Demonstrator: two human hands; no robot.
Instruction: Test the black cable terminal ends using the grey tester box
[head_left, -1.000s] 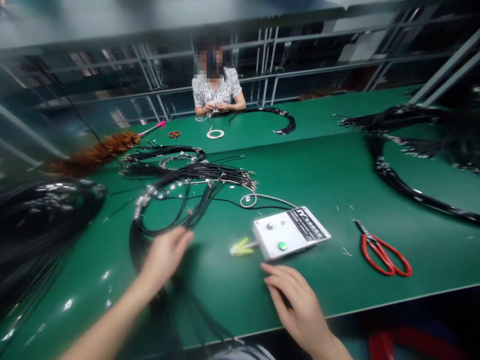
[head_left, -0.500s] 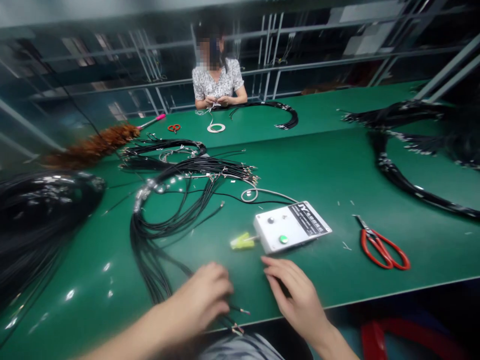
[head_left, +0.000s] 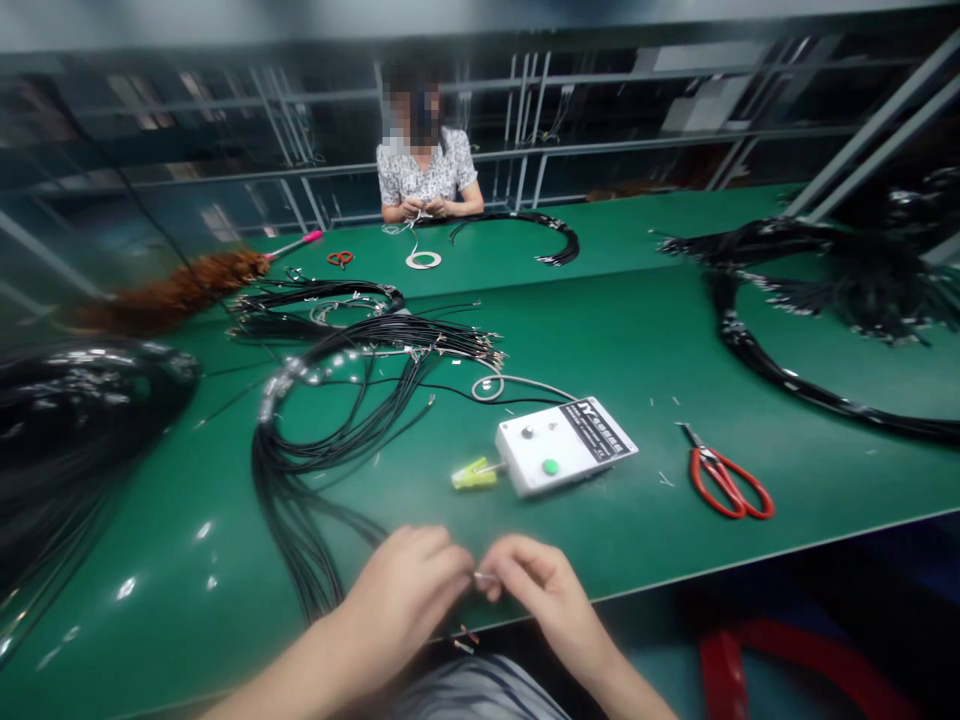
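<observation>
My left hand (head_left: 412, 580) is closed near the table's front edge, its fingertips pinched on a thin black cable that it mostly hides. Facing it, my right hand (head_left: 538, 590) has thumb and fingers pressed together at the pale tip (head_left: 486, 576) of that cable. Stripped wire ends (head_left: 465, 640) show just below the hands. A bundle of black cables (head_left: 289, 500) runs under my left forearm. Beyond the hands lies a white control box (head_left: 536, 470) with a knob and a green button, and a yellow-green tip (head_left: 475, 474) juts from its left side.
Red-handled nippers (head_left: 726, 480) lie on the green table (head_left: 622, 320) at right. More black cables (head_left: 817, 385) curve at far right, and another heap (head_left: 90, 440) sits at left. A brown duster (head_left: 180, 290) lies behind. Across the table a person (head_left: 427, 175) handles white tape.
My right hand has moved left and down to meet my left hand, its fingers closing on the cable tip. The camera view has shifted slightly.
</observation>
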